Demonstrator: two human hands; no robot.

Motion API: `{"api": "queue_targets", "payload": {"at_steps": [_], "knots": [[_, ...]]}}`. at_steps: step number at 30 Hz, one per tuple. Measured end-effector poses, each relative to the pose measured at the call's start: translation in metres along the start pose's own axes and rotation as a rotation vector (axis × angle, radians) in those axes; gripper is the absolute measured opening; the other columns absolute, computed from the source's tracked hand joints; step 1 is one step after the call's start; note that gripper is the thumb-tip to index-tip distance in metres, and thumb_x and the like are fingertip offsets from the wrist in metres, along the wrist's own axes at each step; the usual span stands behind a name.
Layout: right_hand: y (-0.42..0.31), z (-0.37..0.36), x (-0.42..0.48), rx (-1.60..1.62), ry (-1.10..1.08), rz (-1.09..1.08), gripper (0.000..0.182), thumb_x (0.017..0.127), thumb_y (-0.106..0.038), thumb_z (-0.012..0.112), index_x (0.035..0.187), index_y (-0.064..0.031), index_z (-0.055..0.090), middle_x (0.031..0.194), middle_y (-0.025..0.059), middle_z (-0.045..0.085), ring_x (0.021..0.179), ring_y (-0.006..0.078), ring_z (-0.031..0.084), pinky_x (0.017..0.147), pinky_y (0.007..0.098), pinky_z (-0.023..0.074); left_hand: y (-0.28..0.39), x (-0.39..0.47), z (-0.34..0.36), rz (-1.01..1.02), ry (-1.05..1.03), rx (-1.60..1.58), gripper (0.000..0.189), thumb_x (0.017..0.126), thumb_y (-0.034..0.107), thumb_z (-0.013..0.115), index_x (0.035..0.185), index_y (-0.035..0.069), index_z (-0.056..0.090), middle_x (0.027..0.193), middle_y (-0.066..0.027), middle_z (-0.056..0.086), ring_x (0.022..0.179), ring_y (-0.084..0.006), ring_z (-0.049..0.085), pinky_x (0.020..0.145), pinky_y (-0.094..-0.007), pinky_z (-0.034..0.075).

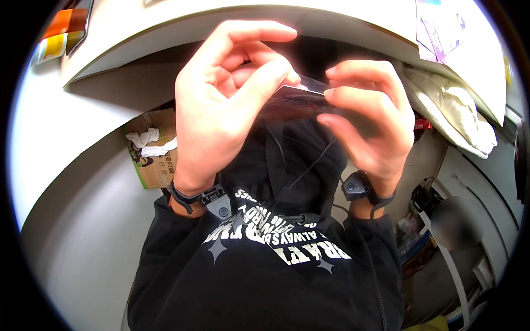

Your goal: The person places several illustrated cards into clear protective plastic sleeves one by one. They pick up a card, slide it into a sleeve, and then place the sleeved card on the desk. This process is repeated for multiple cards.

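Note:
My left hand (pixel 219 103) pinches a clear plastic sleeve or film (pixel 295 106) between thumb and fingers, above my lap. A thin white edge (pixel 306 89), perhaps of a card, shows along the film; its other side is hidden. Opposite it, my right hand (pixel 374 111) has its fingertips at the right end of the film. The right thumb stays apart from the fingers, just below the film's right part. Whether that hand grips the film or only touches it is unclear. Each wrist wears a small camera on a black strap.
A white desk edge (pixel 248 12) curves just beyond my hands. Papers (pixel 441 31) lie at its right, above pale cloth (pixel 451 107). A cardboard box (pixel 159 165) with white tissues stands below left. An orange-and-yellow package (pixel 60 33) sits at upper left.

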State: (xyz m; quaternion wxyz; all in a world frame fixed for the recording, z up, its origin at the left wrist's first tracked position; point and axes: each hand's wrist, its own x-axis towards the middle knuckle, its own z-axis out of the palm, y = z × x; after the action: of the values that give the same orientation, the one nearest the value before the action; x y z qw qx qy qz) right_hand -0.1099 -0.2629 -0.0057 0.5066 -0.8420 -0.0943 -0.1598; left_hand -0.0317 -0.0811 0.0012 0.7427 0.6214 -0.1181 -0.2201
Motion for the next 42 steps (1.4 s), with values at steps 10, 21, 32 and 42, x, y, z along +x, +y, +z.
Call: {"api": "queue_targets", "payload": {"at_steps": [10, 21, 32, 42], "knots": [[-0.004, 0.011, 0.001, -0.020, -0.060, 0.019, 0.029, 0.067, 0.006, 0.077, 0.092, -0.0044, 0.067, 0.104, 0.0104, 0.059, 0.082, 0.0209, 0.063, 0.065, 0.0294, 0.0531, -0.001, 0.001, 0.002, 0.000, -0.055, -0.036, 0.028, 0.093, -0.004, 0.053, 0.120, -0.005, 0.055, 0.085, -0.0102, 0.065, 0.084, -0.0173, 0.068, 0.077, -0.0266, 0.055], [-0.004, 0.026, -0.002, -0.100, 0.129, 0.026, 0.027, 0.066, 0.005, 0.079, 0.085, -0.0017, 0.061, 0.088, 0.0097, 0.064, 0.076, 0.0241, 0.065, 0.065, 0.0308, 0.0539, 0.000, -0.001, 0.008, 0.107, -0.018, 0.058, 0.025, 0.092, -0.004, 0.052, 0.117, -0.005, 0.056, 0.086, -0.0106, 0.065, 0.082, -0.0174, 0.067, 0.078, -0.0301, 0.057], [-0.003, 0.019, -0.006, -0.077, 0.117, 0.029, 0.026, 0.065, 0.006, 0.078, 0.083, -0.0026, 0.062, 0.089, 0.0088, 0.064, 0.077, 0.0226, 0.065, 0.064, 0.0297, 0.0529, 0.001, -0.003, 0.006, 0.163, -0.031, 0.066, 0.024, 0.093, -0.004, 0.052, 0.117, -0.006, 0.055, 0.084, -0.0113, 0.065, 0.080, -0.0172, 0.067, 0.077, -0.0308, 0.057], [-0.007, 0.026, -0.006, -0.053, 0.044, 0.051, 0.024, 0.067, 0.008, 0.075, 0.083, -0.0031, 0.061, 0.089, 0.0076, 0.061, 0.075, 0.0242, 0.063, 0.063, 0.0318, 0.0522, 0.000, -0.005, 0.008, 0.170, -0.021, 0.070, 0.023, 0.092, -0.004, 0.052, 0.115, -0.005, 0.057, 0.083, -0.0093, 0.065, 0.080, -0.0148, 0.065, 0.076, -0.0280, 0.054]]}}
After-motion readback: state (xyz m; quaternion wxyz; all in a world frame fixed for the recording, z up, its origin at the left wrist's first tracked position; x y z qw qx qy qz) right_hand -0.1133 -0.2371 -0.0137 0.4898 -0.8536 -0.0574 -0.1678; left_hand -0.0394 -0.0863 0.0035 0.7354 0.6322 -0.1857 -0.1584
